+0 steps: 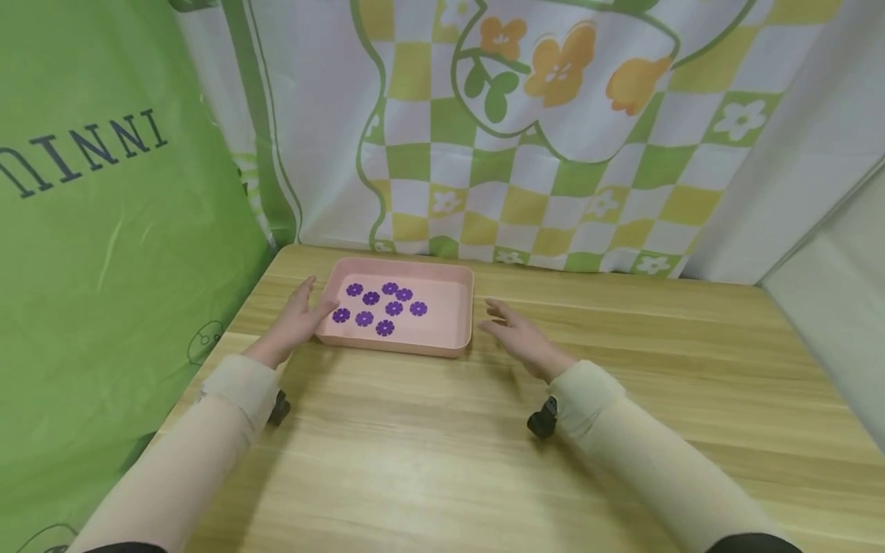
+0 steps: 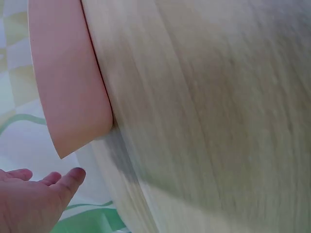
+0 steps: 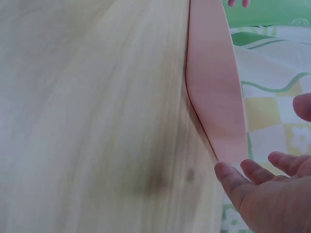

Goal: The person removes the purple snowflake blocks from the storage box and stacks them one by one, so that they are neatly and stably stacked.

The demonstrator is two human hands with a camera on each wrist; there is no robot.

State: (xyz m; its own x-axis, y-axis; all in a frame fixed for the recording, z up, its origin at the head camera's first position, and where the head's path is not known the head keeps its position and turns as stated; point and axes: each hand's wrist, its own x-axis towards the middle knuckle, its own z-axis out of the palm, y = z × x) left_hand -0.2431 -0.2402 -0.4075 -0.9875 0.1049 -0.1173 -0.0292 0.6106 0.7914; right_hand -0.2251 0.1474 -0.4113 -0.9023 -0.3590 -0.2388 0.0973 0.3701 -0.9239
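Fingers spread, left hand [image 1: 293, 321] and right hand [image 1: 522, 336] flank a shallow pink rectangular tray [image 1: 445, 316].
I'd say a one-sided nudge could scatter its purple flower-shaped discs [image 1: 371, 298].

In my left wrist view, the left hand [image 2: 31, 204] is cut off; the tray [image 2: 73, 82], near wall foremost, hides the purple discs [image 1: 390, 309] from me.

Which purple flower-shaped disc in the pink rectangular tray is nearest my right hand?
In the head view, the rightmost purple flower-shaped disc in the pink rectangular tray; the other eight all lie farther from your right hand.
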